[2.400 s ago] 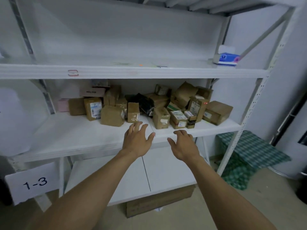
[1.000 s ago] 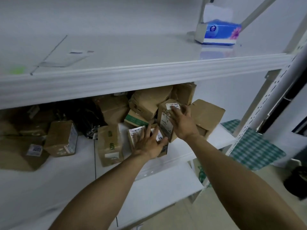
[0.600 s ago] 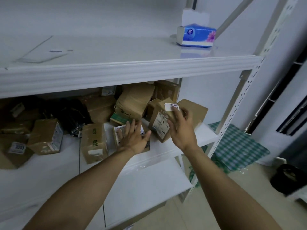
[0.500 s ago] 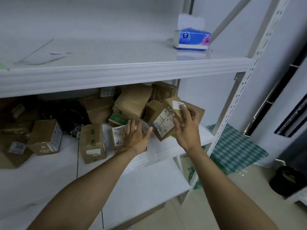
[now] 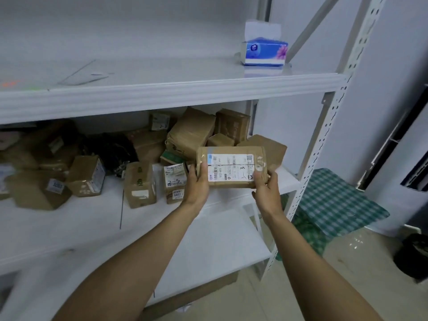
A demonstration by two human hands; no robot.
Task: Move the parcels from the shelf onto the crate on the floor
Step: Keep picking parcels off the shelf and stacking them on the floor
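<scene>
I hold a brown cardboard parcel (image 5: 231, 166) with a white shipping label facing me, lifted just in front of the middle shelf (image 5: 69, 218). My left hand (image 5: 196, 184) grips its left end and my right hand (image 5: 266, 188) grips its lower right corner. Behind it, several taped brown parcels (image 5: 190, 133) are piled at the right end of the shelf, and more small boxes (image 5: 140, 184) stand to the left. The crate on the floor is not in view.
A blue tissue box (image 5: 264, 50) sits on the upper shelf. The white perforated upright (image 5: 324, 144) stands right of my hands. A green checked cloth (image 5: 335, 205) lies beyond it, a dark bin (image 5: 414, 258) at far right, and a lower shelf board (image 5: 208, 246) below.
My right hand pulled one labelled parcel out of the pile and turned it label-up. My left hand left the small box on the shelf and took hold of the parcel's left end.
</scene>
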